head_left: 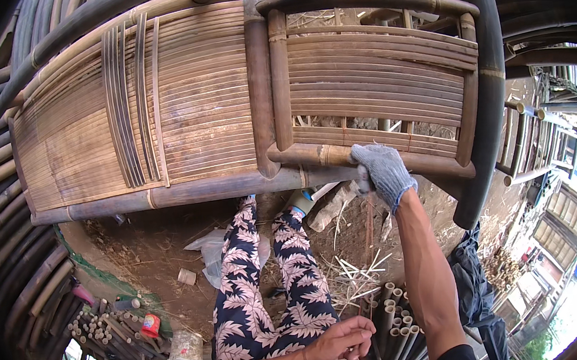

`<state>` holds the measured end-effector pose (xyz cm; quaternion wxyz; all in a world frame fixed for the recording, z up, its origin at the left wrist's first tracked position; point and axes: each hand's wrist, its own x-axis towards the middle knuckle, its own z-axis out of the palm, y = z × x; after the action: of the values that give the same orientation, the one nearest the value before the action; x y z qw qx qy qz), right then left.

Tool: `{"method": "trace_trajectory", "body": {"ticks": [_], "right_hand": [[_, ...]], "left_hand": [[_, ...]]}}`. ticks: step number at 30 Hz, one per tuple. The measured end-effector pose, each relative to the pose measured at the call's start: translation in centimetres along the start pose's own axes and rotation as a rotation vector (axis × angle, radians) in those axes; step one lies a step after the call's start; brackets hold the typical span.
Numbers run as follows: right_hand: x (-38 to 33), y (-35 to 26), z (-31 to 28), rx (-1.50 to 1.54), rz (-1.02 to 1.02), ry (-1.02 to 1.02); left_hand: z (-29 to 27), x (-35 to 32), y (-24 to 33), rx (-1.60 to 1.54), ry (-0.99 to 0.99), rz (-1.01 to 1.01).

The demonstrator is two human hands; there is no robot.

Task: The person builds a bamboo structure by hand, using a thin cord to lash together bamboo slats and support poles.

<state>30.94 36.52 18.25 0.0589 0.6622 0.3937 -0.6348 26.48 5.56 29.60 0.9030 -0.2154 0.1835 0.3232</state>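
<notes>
A long bamboo bench (202, 104) with a slatted top spans the view in front of me. At its right end stands a framed armrest panel (377, 84) of thin bamboo slats. My right hand (386, 174), in a grey knitted glove, is closed over the lower bamboo rail (321, 153) of that panel; its thumb side is partly hidden. My bare left hand (339, 341) rests near my lap with the fingers curled in, and I cannot see what is inside them, if anything. Several loose dark strips (121, 106) and a pale strip (160, 102) lie across the bench top.
Bamboo poles are stacked at the left (6, 233). Cut bamboo pieces (110, 328), a red cup (151, 325) and a white bucket (185, 352) are at lower left. Pale shavings (356, 275) and upright bamboo tubes (397, 324) lie near my legs. Black plastic sheeting (473, 287) hangs right.
</notes>
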Motion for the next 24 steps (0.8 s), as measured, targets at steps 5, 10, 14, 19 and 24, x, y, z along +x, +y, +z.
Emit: {"method": "trace_trajectory", "body": {"ticks": [5, 10, 14, 19, 24], "right_hand": [[-3.5, 0.6, -4.3, -0.014, -0.327, 0.255], [-5.1, -5.0, -3.6, 0.74, -0.71, -0.222], [-2.5, -5.0, -3.8, 0.576, -0.583, -0.089], [-2.6, -3.0, -3.8, -0.731, -0.363, 0.396], [-2.6, 1.4, -1.3, -1.258, -0.075, 0.309]], "left_hand": [[-7.3, 9.2, 11.6, 0.451, 0.746, 0.904], [-11.6, 15.0, 27.8, 1.639, 0.785, 1.03], [-9.5, 16.2, 29.5, 1.826, 0.663, 0.8], [-9.6, 17.1, 27.6, 1.879, 0.815, 0.819], [-9.6, 18.2, 27.5, 1.886, 0.846, 0.721]]}}
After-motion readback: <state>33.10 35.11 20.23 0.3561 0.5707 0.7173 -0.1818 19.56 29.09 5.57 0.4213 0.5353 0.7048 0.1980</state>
